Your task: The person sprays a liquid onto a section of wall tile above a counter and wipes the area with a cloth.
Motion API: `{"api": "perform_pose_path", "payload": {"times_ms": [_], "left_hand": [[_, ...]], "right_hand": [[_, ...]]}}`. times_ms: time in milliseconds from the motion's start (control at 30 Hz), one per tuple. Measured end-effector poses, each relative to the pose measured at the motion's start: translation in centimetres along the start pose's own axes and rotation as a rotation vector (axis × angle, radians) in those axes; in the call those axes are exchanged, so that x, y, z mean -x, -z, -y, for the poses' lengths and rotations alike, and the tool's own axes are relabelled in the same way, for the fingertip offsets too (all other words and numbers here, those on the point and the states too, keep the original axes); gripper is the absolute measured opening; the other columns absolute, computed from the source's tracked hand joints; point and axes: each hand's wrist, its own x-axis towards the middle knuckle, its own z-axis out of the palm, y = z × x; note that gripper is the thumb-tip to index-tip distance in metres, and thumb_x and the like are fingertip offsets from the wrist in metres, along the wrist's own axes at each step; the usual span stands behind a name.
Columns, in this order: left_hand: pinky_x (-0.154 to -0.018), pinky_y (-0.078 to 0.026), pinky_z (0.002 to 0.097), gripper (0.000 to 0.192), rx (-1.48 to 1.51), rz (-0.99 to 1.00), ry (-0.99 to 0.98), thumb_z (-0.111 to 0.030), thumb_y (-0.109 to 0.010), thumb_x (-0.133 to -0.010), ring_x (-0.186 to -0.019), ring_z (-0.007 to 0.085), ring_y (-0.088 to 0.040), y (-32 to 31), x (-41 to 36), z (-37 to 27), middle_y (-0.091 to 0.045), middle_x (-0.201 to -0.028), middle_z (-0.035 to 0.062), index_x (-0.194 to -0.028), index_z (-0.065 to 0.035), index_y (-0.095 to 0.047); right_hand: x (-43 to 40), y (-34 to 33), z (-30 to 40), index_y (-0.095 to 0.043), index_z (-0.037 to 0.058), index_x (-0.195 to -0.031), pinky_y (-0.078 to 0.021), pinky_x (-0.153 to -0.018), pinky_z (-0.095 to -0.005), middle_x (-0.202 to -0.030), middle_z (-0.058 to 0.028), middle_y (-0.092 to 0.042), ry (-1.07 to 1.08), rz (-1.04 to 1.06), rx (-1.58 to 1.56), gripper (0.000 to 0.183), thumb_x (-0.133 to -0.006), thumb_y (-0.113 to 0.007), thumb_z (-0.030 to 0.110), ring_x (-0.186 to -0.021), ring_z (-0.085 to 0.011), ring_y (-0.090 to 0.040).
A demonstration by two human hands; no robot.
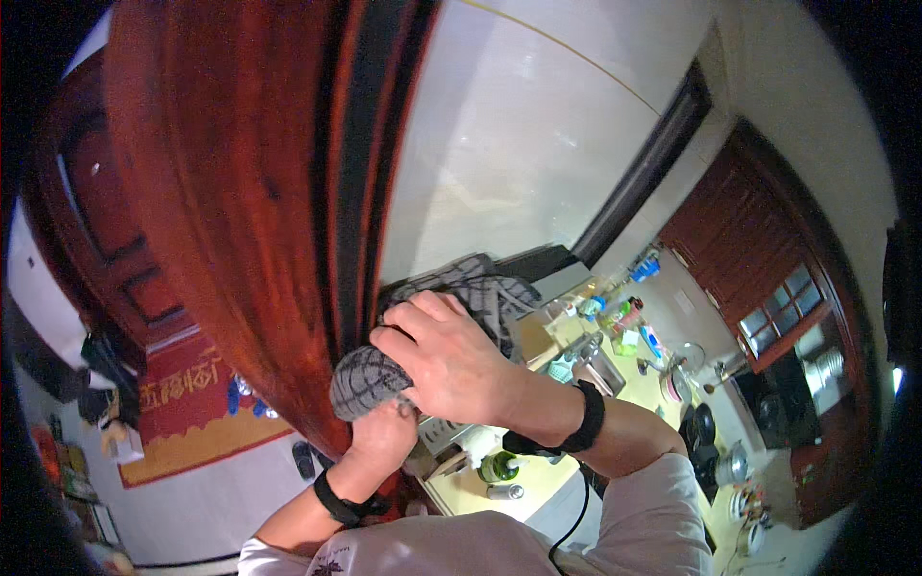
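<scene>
A grey checked cloth [366, 385] is bunched up in front of me, close to the edge of a dark red wooden door frame [245, 216]. My left hand [387, 430] grips it from below, at the rounded lower end of the bundle. Above and to the right, my right hand [446, 356] is closed over the cloth with its fingers bent. More checked fabric spreads out behind the right hand, against the white tiled wall [497, 144]. The fingertips of the left hand are mostly hidden.
On the right, a pale yellow counter [547, 479] carries a green bottle [498, 468], a silver can [506, 492] and, farther along, a sink [601, 367] and pans [697, 425]. A red mat [180, 396] and a dark slipper [303, 459] lie on the floor at left.
</scene>
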Motion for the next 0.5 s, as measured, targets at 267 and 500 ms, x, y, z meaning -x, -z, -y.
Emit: {"api": "perform_pose_path", "payload": {"times_ms": [267, 500], "left_hand": [[-0.062, -0.055, 0.0370, 0.084, -0.066, 0.000, -0.004, -0.018, -0.069, -0.077, -0.083, 0.0390, -0.063, 1.6, -0.3, -1.3, -0.042, -0.118, 0.0339, -0.136, 0.0151, -0.018], [-0.065, -0.055, 0.0377, 0.094, -0.098, 0.009, -0.007, -0.021, -0.070, -0.077, -0.086, 0.0408, -0.062, 1.2, -0.6, -1.3, -0.043, -0.118, 0.0335, -0.136, 0.0181, -0.008]], "right_hand": [[7.1, 2.1, -11.8, -0.057, -0.0017, -0.105, -0.0429, -0.086, -0.0435, -0.101, -0.0185, -0.058, -0.358, -0.224, 0.036, 0.035, -0.078, -0.066, 0.019, -0.096, -0.0355, -0.053], [14.8, 2.8, -25.9, -0.050, -0.0027, -0.121, -0.0429, -0.093, -0.0432, -0.114, -0.0272, -0.058, -1.015, -0.120, -0.112, 0.045, -0.089, -0.055, 0.029, -0.108, -0.0428, -0.054]]}}
